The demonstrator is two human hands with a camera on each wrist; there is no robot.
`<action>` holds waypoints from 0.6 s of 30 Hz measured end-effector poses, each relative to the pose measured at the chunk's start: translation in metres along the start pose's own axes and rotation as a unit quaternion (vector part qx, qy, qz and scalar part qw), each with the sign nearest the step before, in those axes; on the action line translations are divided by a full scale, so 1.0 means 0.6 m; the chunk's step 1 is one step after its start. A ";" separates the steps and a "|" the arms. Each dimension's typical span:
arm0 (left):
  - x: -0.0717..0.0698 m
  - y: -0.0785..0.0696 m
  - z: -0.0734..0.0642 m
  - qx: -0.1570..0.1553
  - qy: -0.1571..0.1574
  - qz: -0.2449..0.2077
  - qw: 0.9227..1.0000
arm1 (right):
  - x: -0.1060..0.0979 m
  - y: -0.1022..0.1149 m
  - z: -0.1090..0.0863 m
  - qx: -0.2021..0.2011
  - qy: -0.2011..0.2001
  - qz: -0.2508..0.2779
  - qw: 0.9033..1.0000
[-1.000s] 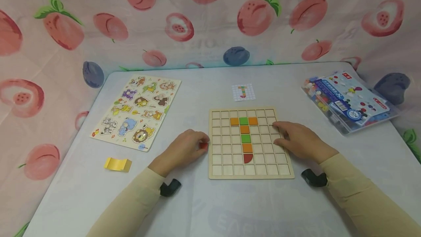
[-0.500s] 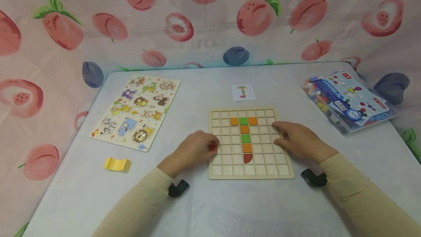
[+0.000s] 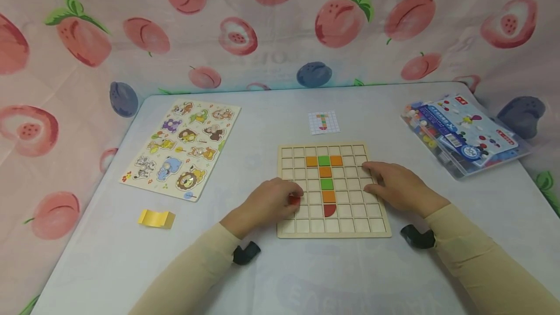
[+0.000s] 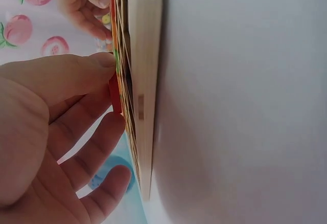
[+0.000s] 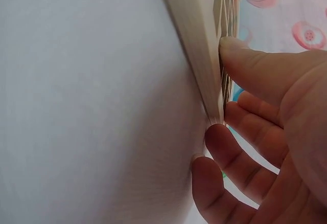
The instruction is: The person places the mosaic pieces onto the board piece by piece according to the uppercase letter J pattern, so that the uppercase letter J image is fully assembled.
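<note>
My left hand (image 3: pixel 267 203) pinches a small red tile (image 3: pixel 294 201) over the left columns of a wooden grid board (image 3: pixel 334 235). In the left wrist view, the red tile (image 4: pixel 116 97) shows partly below the thumb; its full shape is hidden. My right hand (image 3: pixel 400 186) rests on the board's right edge, thumb and a fingertip on the grid. Seen from the right wrist, other fingertips (image 5: pixel 217 137) touch near its side. Orange and green square tiles form a T in the grid, with a red quarter-round tile (image 3: pixel 330 210) at the stem's bottom.
A small gridded pattern card (image 3: pixel 323 122) lies behind the board. To the left are an animal puzzle board (image 3: pixel 181 149) and a yellow curved block (image 3: pixel 156 218). A clear plastic case (image 3: pixel 465 135) with a printed cover sits at the back right.
My left hand has moved rightward from beside the board's left edge to over its left columns, carrying the red tile. The right hand has stayed in place.
</note>
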State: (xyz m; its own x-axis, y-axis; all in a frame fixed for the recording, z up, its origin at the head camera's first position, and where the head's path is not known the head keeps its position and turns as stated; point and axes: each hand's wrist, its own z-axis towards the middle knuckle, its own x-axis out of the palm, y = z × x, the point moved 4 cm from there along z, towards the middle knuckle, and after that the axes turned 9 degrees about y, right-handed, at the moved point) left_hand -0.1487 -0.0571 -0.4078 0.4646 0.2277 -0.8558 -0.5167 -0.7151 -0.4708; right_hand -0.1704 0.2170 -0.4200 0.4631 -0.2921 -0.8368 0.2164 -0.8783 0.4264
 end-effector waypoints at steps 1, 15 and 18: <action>0.001 -0.002 0.001 0.004 -0.002 0.002 1.000 | 0.000 0.000 0.000 0.000 0.000 0.000 1.000; 0.013 -0.024 0.011 -0.003 0.017 0.004 1.000 | 0.000 -0.001 -0.001 0.002 -0.001 0.001 1.000; 0.017 -0.028 0.014 -0.001 0.021 0.008 1.000 | 0.000 0.001 -0.001 0.004 -0.002 0.001 1.000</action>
State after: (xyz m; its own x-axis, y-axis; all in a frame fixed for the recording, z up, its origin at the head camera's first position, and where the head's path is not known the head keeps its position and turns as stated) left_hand -0.1414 -0.0370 -0.4105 0.4850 0.1884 -0.8540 -0.5239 -0.7193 -0.4562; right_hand -0.1700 0.2170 -0.4195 0.4599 -0.2951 -0.8375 0.2086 -0.8809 0.4249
